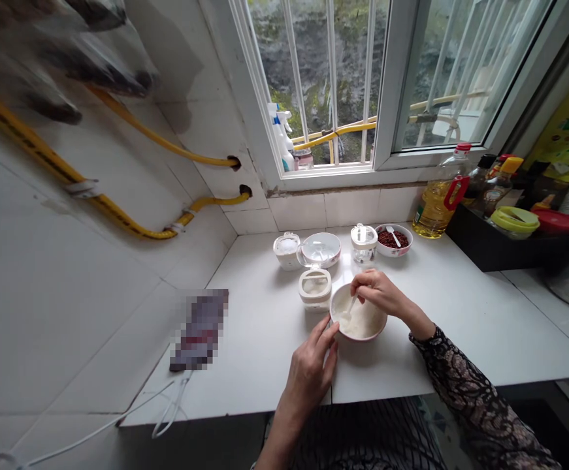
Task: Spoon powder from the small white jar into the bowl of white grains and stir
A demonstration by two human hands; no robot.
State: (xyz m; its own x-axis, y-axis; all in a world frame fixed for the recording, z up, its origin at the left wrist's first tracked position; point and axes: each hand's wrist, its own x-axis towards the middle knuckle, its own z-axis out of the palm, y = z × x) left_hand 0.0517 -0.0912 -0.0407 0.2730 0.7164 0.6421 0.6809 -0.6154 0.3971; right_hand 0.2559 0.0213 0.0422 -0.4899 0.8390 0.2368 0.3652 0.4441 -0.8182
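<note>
A bowl (362, 337) of white, powdery or grainy stuff stands near the front of the counter. My left hand (310, 362) holds it at its near left side, thumb at the rim and fingers along the outer wall. In my right hand (379, 292) is a small white spoon (351, 305), pinched by its handle, its head down in the white contents. Just beyond the bowl's left side sits a clear jar (315, 290) with a pale lid frame. Behind it are a jar of white stuff (287, 253) and a bowl of clear liquid (322, 248).
Toward the wall stand another lidded jar (364, 245) and a bowl of dark red bits (392, 240) with a white spoon. An oil bottle (434, 205) and a black rack (490, 245) of condiments occupy the right. A blurred-out object (200, 329) with a cable lies left.
</note>
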